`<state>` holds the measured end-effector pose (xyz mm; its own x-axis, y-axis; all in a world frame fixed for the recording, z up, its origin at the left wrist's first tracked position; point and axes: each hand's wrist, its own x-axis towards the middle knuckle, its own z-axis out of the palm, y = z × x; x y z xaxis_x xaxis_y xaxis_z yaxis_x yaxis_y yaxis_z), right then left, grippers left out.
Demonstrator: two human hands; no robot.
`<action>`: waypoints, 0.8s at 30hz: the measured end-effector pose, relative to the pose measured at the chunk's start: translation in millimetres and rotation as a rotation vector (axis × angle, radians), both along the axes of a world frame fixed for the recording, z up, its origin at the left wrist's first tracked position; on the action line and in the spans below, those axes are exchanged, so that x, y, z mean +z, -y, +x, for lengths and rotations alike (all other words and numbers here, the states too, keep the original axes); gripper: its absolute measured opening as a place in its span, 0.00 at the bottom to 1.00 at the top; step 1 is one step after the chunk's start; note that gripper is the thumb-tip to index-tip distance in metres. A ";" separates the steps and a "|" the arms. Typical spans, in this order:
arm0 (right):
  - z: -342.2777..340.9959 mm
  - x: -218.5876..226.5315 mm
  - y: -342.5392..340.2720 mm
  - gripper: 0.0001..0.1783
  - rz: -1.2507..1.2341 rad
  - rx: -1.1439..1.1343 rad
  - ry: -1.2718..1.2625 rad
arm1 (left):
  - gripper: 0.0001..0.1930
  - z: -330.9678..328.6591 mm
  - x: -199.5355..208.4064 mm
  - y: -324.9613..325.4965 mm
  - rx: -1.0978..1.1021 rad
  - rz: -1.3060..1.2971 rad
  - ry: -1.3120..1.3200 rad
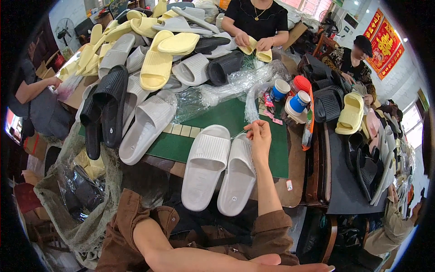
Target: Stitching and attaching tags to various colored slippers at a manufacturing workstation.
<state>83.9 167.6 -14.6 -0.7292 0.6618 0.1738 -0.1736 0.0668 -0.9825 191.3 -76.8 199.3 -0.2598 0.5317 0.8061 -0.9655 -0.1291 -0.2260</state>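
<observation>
A pair of light grey slippers lies over the near edge of the table: the left slipper and the right slipper. My right hand pinches a thin clear strand at the toe end of the right slipper. The strand runs left toward the other slipper; whether it passes through both cannot be made out. My left arm crosses low in front of me to the right. At the lower edge, my left hand is partly cut off, its fingers stretched out, with nothing seen in it.
Piled yellow, grey and black slippers cover the table's left. Beyond the green mat lie clear strands and paper cups. A sack stands at left. Across the table a person holds yellow slippers; others sit around.
</observation>
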 end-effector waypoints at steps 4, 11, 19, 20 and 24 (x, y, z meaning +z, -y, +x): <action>-0.5 0.3 0.5 0.06 0.024 -0.003 0.005 | 0.60 -2.5 1.0 1.5 -0.021 -0.018 -0.006; 0.9 1.9 1.6 0.06 0.062 0.002 0.014 | 0.54 3.9 4.2 6.7 -0.269 -0.432 0.165; -0.3 0.9 0.6 0.07 0.062 -0.013 0.016 | 0.27 -21.6 -13.5 -11.1 -0.128 -0.212 -0.685; 0.6 0.2 -0.1 0.07 0.064 -0.015 0.015 | 0.31 -19.2 -14.3 -14.4 -0.085 -0.157 -0.625; -0.3 1.3 2.3 0.07 0.043 -0.012 0.019 | 0.48 -10.6 -19.2 -28.0 0.090 0.053 -0.379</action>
